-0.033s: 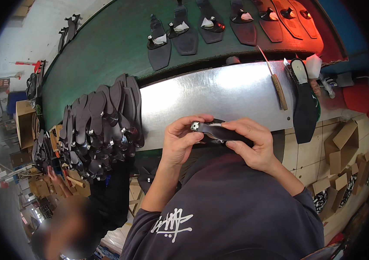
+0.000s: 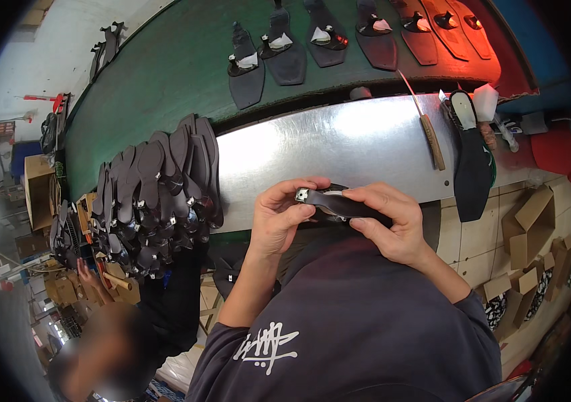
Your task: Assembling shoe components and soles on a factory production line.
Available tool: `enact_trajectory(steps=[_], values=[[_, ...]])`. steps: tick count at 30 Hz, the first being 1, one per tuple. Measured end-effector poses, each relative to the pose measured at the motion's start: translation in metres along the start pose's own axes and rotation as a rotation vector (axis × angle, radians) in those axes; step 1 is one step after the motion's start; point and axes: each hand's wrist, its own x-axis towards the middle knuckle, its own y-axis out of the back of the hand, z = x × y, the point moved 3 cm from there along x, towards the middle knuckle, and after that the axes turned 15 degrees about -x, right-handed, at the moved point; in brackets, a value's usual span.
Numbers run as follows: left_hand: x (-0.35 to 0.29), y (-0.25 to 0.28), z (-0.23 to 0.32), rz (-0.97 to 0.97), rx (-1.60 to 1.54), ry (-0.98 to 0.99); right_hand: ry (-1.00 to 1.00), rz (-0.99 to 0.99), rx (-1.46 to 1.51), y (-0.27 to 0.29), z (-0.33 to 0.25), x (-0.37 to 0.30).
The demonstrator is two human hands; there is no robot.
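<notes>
Between my two hands is a black sandal sole [image 2: 332, 204] with a glossy curved band and a small white fitting at its left end. My left hand [image 2: 277, 216] pinches the end with the fitting between thumb and fingers. On the other side, my right hand [image 2: 394, 221] grips the band with thumb and index finger. Part of the sole is covered by the right fingers. Both hands are just in front of the metal shelf [image 2: 265, 161], close to my body.
Left of my hands, a pile of dark soles [image 2: 155, 167] overhangs the bench edge. Several soles with straps line the green bench top [image 2: 165, 80]. A wooden-handled tool [image 2: 431, 141] lies right, beside a black sole [image 2: 473, 174]. Cardboard boxes [image 2: 530, 228] stand lower right; a co-worker [image 2: 108, 342] is lower left.
My hands and the sandal sole stay in place. At the lower left, the co-worker's raised hand and head have shifted slightly.
</notes>
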Motion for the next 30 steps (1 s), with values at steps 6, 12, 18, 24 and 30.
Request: enact_trajectory(steps=[6, 12, 18, 24, 30], values=[[0.000, 0.003, 0.000, 0.003, 0.030, 0.009, -0.009, -0.015, -0.004, 0.000, 0.002, -0.001], [0.000, 0.003, 0.002, -0.031, 0.126, -0.045, -0.016, -0.014, -0.071, 0.001, 0.000, -0.002], [0.001, -0.001, 0.005, -0.139, 0.279, -0.183, 0.008, -0.038, -0.159, 0.002, -0.004, 0.000], [0.001, -0.003, 0.006, -0.203, 0.405, -0.237, 0.066, -0.036, -0.254, 0.003, -0.008, 0.005], [0.001, 0.003, 0.005, -0.214, 0.394, -0.237, 0.128, -0.017, -0.386, 0.006, -0.015, 0.008]])
